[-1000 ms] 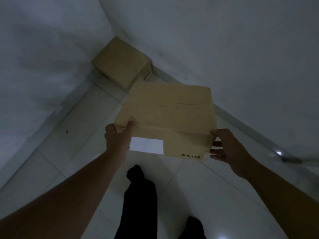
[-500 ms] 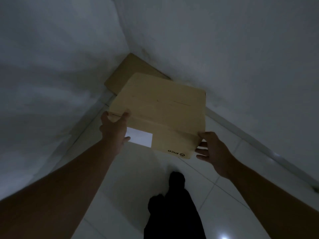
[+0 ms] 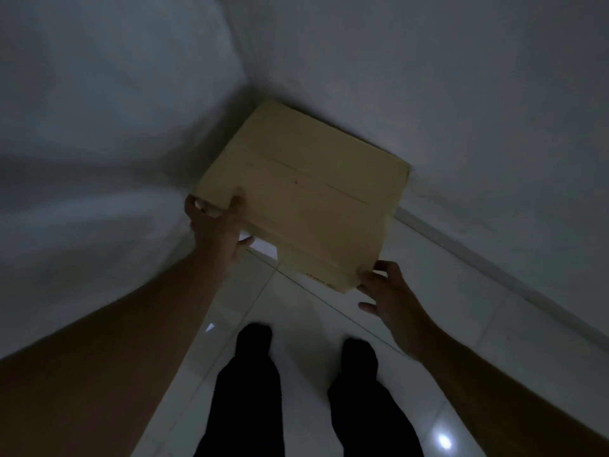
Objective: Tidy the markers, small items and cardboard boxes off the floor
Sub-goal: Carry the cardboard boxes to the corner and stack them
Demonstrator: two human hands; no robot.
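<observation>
A tan cardboard box (image 3: 306, 196) with a white label on its near side fills the room corner, held off the floor between both hands. My left hand (image 3: 216, 227) grips its near left corner, thumb on top. My right hand (image 3: 389, 293) presses the near right corner with fingers spread along the side. The box that stood in the corner earlier is hidden behind or beneath this one; I cannot tell whether they touch.
Two white walls meet just behind the box. The floor is glossy white tile (image 3: 461, 324) with a baseboard (image 3: 494, 268) along the right wall. My dark-trousered legs (image 3: 250, 390) stand just below the box. The light is dim.
I have stepped closer to the corner, and the held box has moved forward over the other box, which is now out of sight. Both hands keep their grip.
</observation>
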